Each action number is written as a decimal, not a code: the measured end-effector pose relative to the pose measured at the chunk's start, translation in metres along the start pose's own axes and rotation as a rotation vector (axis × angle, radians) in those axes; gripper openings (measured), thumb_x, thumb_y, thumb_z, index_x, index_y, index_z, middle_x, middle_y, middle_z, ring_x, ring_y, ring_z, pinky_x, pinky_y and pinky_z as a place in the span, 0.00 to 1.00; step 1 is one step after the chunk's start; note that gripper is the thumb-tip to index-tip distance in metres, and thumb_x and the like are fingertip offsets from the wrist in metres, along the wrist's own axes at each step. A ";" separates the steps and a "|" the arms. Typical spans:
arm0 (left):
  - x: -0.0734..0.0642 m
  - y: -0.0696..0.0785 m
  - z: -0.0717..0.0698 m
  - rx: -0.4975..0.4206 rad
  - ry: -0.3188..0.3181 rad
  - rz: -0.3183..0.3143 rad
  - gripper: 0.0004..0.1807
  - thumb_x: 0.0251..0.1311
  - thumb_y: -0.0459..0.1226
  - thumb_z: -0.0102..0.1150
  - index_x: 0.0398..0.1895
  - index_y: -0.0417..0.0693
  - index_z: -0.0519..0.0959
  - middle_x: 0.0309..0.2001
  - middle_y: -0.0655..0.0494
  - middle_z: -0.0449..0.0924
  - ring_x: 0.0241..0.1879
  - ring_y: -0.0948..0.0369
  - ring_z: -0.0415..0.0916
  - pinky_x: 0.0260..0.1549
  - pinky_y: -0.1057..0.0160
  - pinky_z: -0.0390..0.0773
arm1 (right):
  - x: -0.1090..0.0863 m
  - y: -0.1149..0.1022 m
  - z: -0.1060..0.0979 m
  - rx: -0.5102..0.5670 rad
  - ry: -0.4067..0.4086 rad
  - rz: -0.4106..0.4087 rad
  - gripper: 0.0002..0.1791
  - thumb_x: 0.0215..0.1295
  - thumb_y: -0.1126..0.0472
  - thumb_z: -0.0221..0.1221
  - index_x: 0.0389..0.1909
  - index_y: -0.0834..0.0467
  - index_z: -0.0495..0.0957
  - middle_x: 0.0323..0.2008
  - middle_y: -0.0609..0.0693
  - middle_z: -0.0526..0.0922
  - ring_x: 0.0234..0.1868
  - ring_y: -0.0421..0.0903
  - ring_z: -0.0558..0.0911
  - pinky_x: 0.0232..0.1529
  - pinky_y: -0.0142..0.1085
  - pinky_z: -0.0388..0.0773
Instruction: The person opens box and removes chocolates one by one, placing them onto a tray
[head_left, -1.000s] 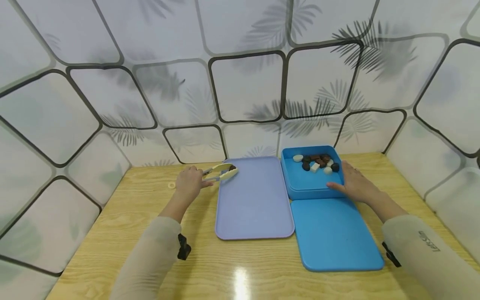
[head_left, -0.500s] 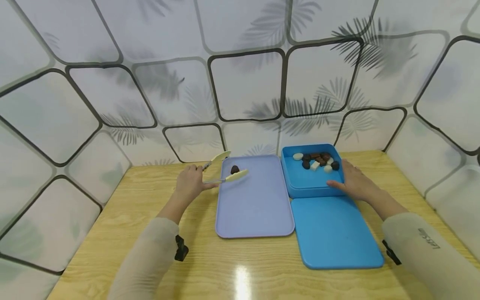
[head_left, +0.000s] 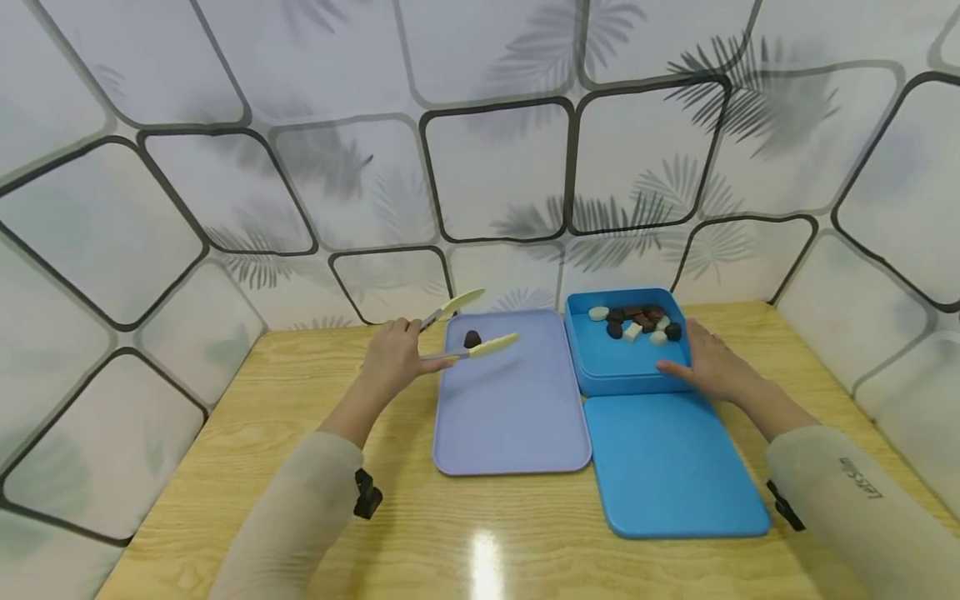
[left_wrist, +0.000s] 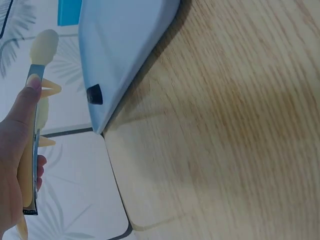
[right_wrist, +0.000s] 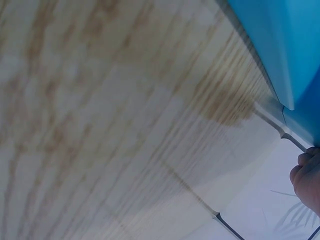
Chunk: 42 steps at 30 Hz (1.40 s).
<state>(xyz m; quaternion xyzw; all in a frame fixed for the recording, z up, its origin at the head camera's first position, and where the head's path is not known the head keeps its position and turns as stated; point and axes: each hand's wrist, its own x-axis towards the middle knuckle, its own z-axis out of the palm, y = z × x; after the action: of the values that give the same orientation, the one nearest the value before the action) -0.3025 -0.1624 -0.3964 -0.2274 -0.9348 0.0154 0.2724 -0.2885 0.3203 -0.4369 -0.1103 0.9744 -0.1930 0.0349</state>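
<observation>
In the head view my left hand point(head_left: 392, 354) grips a pair of tongs with cream tips point(head_left: 493, 344), its arms spread apart. A dark brown chocolate point(head_left: 472, 339) lies at the far left corner of the lavender tray point(head_left: 513, 417), between the tongs' arms and apart from them. The left wrist view shows my thumb pressed along one arm of the tongs point(left_wrist: 36, 70). My right hand point(head_left: 712, 363) holds the right front corner of a blue box point(head_left: 615, 358), thumb over the near rim and fingers along the side. White and brown chocolates point(head_left: 643, 321) sit in its far half.
A flat blue lid point(head_left: 675, 467) lies in front of the box, close to the tray's right edge. The wooden table point(head_left: 420, 533) meets patterned wall panels point(head_left: 495, 167) at the back and both sides.
The tongs' arms spread and let go of the brown chocolate, which now lies on the tray. My left hand has shifted up and right. My right hand stays at the box.
</observation>
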 end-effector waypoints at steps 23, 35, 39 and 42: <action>0.064 0.075 -0.008 -0.010 -0.087 0.064 0.47 0.40 0.70 0.60 0.45 0.35 0.79 0.39 0.44 0.80 0.38 0.52 0.78 0.41 0.59 0.79 | 0.000 0.000 -0.002 -0.001 0.001 -0.004 0.58 0.64 0.35 0.50 0.69 0.77 0.32 0.68 0.78 0.38 0.67 0.77 0.44 0.65 0.64 0.41; 0.093 0.128 -0.013 -0.008 -0.252 0.038 0.48 0.42 0.74 0.53 0.49 0.40 0.78 0.45 0.48 0.80 0.44 0.55 0.76 0.45 0.62 0.77 | -0.003 -0.001 -0.004 -0.005 0.007 -0.008 0.59 0.64 0.35 0.51 0.68 0.79 0.33 0.68 0.79 0.38 0.67 0.76 0.44 0.66 0.63 0.41; 0.099 0.146 -0.012 0.040 -0.305 0.057 0.48 0.43 0.75 0.50 0.50 0.42 0.78 0.46 0.50 0.79 0.45 0.57 0.76 0.45 0.63 0.78 | -0.001 0.001 -0.003 -0.016 0.003 -0.011 0.58 0.65 0.35 0.50 0.68 0.78 0.33 0.68 0.79 0.38 0.68 0.75 0.43 0.66 0.62 0.41; 0.105 0.157 -0.012 0.057 -0.362 0.056 0.48 0.43 0.75 0.49 0.50 0.44 0.78 0.47 0.51 0.79 0.46 0.58 0.75 0.45 0.63 0.78 | -0.001 0.001 -0.003 -0.015 -0.001 -0.020 0.58 0.65 0.35 0.50 0.68 0.78 0.33 0.68 0.78 0.37 0.68 0.75 0.43 0.67 0.62 0.40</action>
<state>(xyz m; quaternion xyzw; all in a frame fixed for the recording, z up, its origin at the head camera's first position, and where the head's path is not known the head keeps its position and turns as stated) -0.3095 0.0224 -0.3570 -0.2391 -0.9611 0.0901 0.1053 -0.2881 0.3223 -0.4342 -0.1204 0.9746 -0.1858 0.0327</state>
